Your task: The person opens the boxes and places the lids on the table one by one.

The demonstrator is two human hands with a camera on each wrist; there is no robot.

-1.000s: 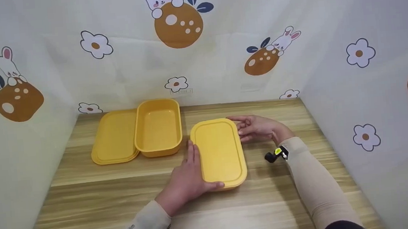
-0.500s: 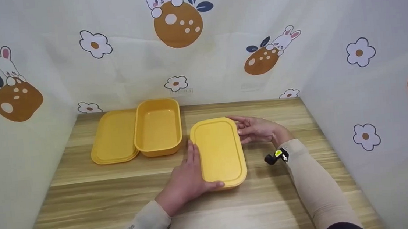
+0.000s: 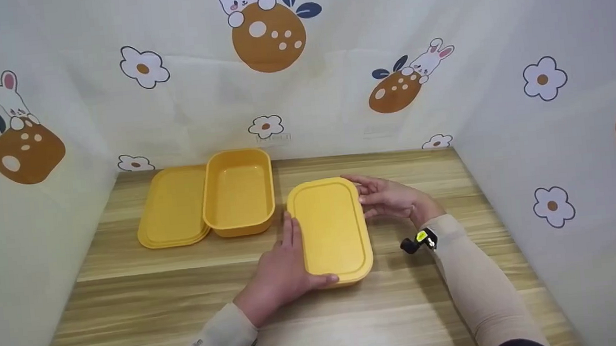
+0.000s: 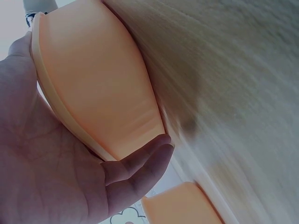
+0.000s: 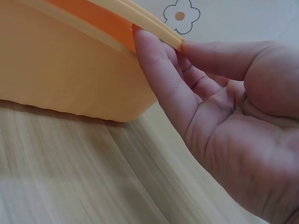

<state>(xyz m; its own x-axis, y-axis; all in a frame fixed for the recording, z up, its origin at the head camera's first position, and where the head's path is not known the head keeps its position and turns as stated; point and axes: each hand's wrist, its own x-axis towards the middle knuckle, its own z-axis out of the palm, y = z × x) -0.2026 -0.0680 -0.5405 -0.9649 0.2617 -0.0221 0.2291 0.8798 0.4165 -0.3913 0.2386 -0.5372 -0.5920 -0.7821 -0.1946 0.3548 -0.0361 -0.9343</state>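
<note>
A yellow rectangular food container (image 4: 93, 74) sits on the table, with its yellow lid (image 3: 331, 229) over the top. My left hand (image 3: 275, 279) grips the container along its left side, thumb at the near edge and fingers against the wall. At the far right corner, my right hand (image 3: 393, 196) pinches the edge of the lid between thumb and fingers. In the right wrist view, the lid's rim (image 5: 140, 16) stands raised off the container there, and an orange gap shows beneath it.
Behind and to the left, a second yellow container (image 3: 240, 195) stands uncovered. Its neighbour is another yellow lid (image 3: 174, 207), lying flat and partly overlapped by that container. Patterned cloth walls (image 3: 191, 111) close off the wooden table (image 3: 157, 297) at the back and both sides.
The right wrist has dropped very slightly. Both hands otherwise keep their places on the container and lid.
</note>
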